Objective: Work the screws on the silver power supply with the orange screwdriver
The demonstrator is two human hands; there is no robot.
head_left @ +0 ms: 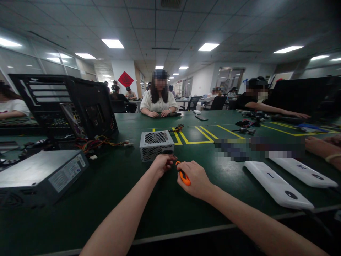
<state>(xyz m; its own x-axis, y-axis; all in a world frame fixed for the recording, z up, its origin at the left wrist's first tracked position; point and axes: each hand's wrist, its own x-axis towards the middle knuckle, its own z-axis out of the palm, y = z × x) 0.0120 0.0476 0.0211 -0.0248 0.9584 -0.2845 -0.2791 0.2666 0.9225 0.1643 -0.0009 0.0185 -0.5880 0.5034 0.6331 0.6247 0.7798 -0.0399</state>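
In the head view, a grey computer power supply [157, 137] with a honeycomb-perforated top and side stands upright on the green table. My left hand [160, 165] is at its front right lower corner, fingers curled together. What they pinch, if anything, is too small to tell. My right hand [195, 177] is wrapped around an orange-and-black screwdriver [184, 177]. Its shaft points up and left, towards my left fingertips and a dark part [167, 152] at the power supply's front edge. The screwdriver's tip is not clearly visible.
A second power supply [50, 170] lies at left, before an open black computer case [69, 106] with loose coloured cables [98, 141]. White devices [277, 185] lie at right. Yellow tape lines mark the table. A person [159, 97] sits opposite; another person's hand [319, 145] is at far right.
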